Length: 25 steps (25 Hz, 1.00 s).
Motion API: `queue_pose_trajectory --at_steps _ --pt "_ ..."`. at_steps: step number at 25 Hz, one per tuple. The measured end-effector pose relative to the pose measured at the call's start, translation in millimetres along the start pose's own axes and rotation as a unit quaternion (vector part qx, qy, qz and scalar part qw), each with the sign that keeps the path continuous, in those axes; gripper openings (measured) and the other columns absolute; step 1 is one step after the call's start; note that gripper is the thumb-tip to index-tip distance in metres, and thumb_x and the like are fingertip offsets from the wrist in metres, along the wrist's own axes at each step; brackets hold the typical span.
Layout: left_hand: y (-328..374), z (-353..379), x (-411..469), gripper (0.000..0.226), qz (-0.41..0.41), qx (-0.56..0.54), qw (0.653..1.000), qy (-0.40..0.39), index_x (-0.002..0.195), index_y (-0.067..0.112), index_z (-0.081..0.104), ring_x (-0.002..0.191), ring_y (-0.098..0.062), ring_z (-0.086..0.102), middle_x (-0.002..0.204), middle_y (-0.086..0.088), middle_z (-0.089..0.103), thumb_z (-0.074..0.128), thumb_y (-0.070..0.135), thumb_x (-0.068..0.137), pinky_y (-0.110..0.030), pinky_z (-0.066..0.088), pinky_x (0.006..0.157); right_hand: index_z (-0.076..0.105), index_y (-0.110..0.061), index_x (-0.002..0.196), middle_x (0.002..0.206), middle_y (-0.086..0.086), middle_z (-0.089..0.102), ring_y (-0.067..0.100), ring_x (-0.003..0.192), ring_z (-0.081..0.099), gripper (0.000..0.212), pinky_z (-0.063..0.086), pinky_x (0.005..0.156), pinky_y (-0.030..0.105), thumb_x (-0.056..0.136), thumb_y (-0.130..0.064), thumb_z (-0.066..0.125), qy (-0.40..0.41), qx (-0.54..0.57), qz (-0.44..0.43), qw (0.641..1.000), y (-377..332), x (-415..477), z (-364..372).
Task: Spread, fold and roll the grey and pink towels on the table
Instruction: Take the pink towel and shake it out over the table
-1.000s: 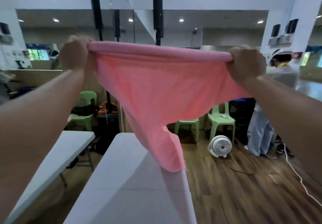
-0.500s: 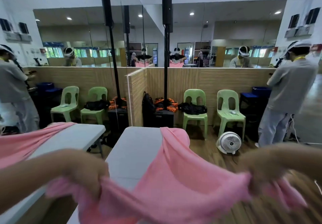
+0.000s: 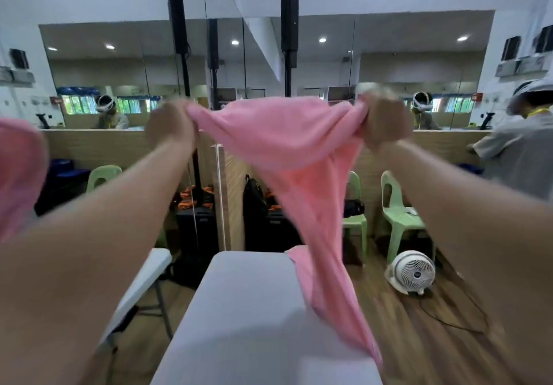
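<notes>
I hold the pink towel (image 3: 293, 157) up in the air in front of me, above the white table (image 3: 245, 319). My left hand (image 3: 170, 128) grips its upper left corner and my right hand (image 3: 386, 122) grips its upper right corner, both arms stretched out. The cloth sags between the hands and narrows downward; its lower end trails along the table's right side. Both hands are blurred by motion. No grey towel is in view.
A second white table (image 3: 140, 283) stands to the left. More pink cloth (image 3: 18, 172) shows at the left edge. Green chairs (image 3: 401, 217), a white floor fan (image 3: 411, 271), bags and a wooden partition lie beyond. A person (image 3: 520, 145) stands at right.
Both hands have swung the pink towel up from low near the table to head height again, and its lower end now drapes down the table's right side.
</notes>
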<state>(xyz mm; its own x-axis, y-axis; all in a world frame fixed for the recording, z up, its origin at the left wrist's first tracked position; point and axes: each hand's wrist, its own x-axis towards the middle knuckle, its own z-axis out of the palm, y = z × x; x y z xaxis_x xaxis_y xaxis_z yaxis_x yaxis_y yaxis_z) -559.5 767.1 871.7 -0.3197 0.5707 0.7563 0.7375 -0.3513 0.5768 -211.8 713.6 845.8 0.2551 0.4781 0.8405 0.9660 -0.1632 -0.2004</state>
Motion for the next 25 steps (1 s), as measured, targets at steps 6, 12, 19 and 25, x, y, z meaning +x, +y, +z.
queue_pose_trajectory --at_steps 6,12,19,25 --pt "-54.1 5.8 39.1 0.027 0.041 0.02 0.998 0.032 0.119 0.019 0.069 0.093 -0.032 0.063 0.113 -0.015 0.068 0.049 0.024 0.101 -0.034 0.047 0.075 0.07 -0.015 0.099 0.095 0.016 0.065 0.039 0.081 0.063 0.024 0.054 0.069 0.045 0.091 -0.019 0.047 0.071 -0.024 0.0 0.997 21.0 33.9 -36.2" --pt "-123.4 30.0 8.1 0.028 0.003 0.1 0.993 -0.068 0.107 0.036 0.071 0.093 -0.035 0.055 0.102 -0.01 0.062 0.044 0.031 0.1 -0.059 0.051 0.084 0.055 -0.007 0.081 0.076 0.008 0.061 0.021 0.057 0.058 0.012 0.048 0.046 0.03 0.092 -0.011 0.053 -0.165 -0.17 0.05 0.97 38.0 -26.2 -7.5" --pt "-190.6 31.8 -49.3 0.036 -0.023 0.243 0.95 -0.194 0.088 0.032 0.07 0.097 -0.035 0.057 0.095 -0.01 0.066 0.036 0.02 0.092 -0.049 0.04 0.087 0.06 -0.015 0.076 0.074 0.005 0.061 0.024 0.062 0.057 0.006 0.045 0.053 0.031 0.08 -0.01 0.059 -0.367 -0.195 0.114 0.902 26.2 -122.0 37.9" --pt "-205.4 28.7 -63.7 0.023 -0.093 0.264 0.901 -0.331 0.081 0.009 0.065 0.075 -0.03 0.063 0.079 -0.013 0.064 0.045 0.018 0.088 -0.036 0.051 0.07 0.062 -0.008 0.086 0.079 0.011 0.068 0.028 0.067 0.067 0.012 0.056 0.058 0.038 0.086 -0.01 0.05 -0.39 -0.164 0.162 0.891 24.9 -127.0 37.4"
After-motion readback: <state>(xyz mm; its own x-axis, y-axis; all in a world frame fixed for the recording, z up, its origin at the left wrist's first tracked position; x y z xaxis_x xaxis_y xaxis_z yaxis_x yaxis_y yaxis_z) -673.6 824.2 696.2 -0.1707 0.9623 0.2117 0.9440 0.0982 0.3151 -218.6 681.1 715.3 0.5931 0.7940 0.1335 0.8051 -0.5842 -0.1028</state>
